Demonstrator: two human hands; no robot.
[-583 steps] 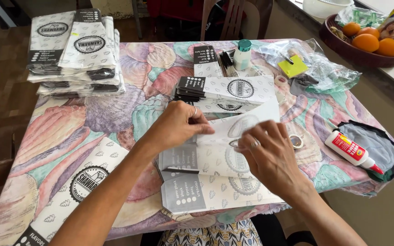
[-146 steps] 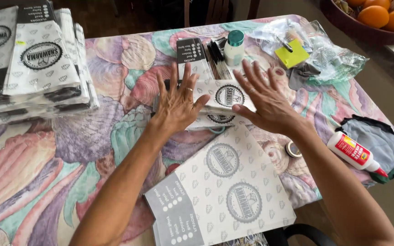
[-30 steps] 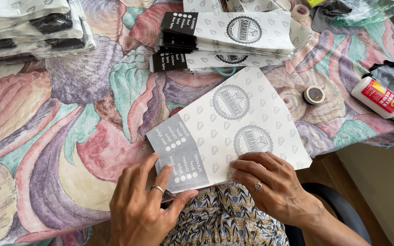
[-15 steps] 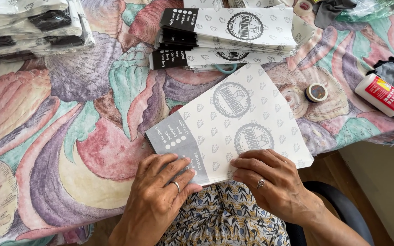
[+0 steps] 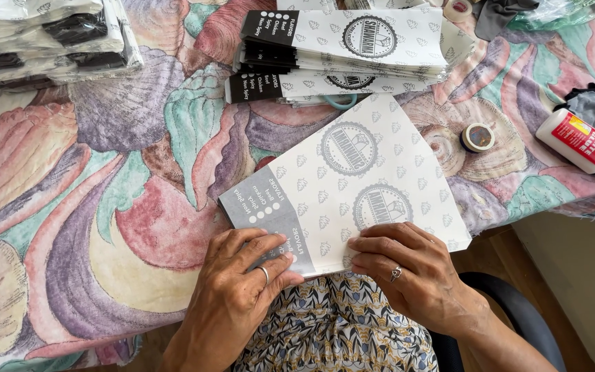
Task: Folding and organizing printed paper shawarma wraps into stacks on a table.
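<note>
While flat on the table (image 5: 105,227), printed paper sheet (image 5: 352,186) under both hands' fingers (image 5: 270,251).

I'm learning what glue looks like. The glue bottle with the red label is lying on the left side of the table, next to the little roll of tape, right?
Not quite. The head view shows the glue bottle on the right side of the table, near the roll of tape.

White printed paper bag (image 5: 352,179) at table edge; bag stack (image 5: 346,41) behind.
</note>
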